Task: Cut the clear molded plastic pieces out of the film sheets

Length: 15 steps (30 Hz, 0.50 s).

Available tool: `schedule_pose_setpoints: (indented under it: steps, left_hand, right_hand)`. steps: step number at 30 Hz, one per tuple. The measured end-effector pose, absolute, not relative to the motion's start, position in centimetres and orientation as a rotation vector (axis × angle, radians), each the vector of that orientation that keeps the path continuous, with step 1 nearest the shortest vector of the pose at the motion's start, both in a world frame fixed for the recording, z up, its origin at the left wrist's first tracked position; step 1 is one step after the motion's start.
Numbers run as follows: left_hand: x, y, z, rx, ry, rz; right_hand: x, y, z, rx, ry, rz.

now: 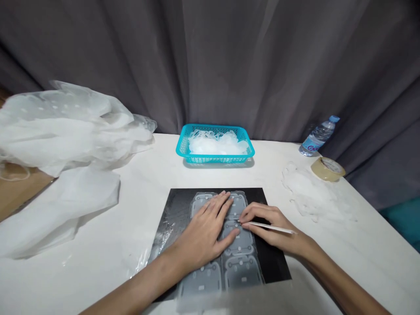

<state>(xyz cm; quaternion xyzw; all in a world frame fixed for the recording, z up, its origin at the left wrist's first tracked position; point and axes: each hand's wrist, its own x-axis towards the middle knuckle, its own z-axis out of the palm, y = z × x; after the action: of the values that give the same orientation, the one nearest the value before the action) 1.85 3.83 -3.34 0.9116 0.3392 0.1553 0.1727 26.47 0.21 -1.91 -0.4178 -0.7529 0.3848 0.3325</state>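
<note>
A translucent moulded sheet (238,238) with several rounded rectangular shapes lies on a black mat (274,262). My left hand (210,223) rests flat on the sheet, fingers stretched out and pointing away from me, with nothing held. Pinched in my right hand (265,221) is a slim white pen-like tool (271,227). Its narrow tip touches or nearly touches the sheet at the seam between two shapes in the right column; the exact contact is too small to make out. My left hand and forearm hide part of the left column.
A blue plastic basket (215,158) holds whitish translucent scraps. More thin scraps (308,188) lie at the right, near a tape roll (328,169) and a water bottle (318,138). White plastic wrapping (65,135) and a cardboard box (21,188) occupy the left.
</note>
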Motion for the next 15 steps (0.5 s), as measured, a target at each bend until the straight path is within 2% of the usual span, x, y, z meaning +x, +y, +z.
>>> schedule_pose_setpoints:
  steps: [15]
  left_hand:
    - [2.16,4.08,-2.77,2.515,1.052,0.374]
  right_hand:
    - [26.56,0.28,-1.79,-1.02,-2.076,0.945]
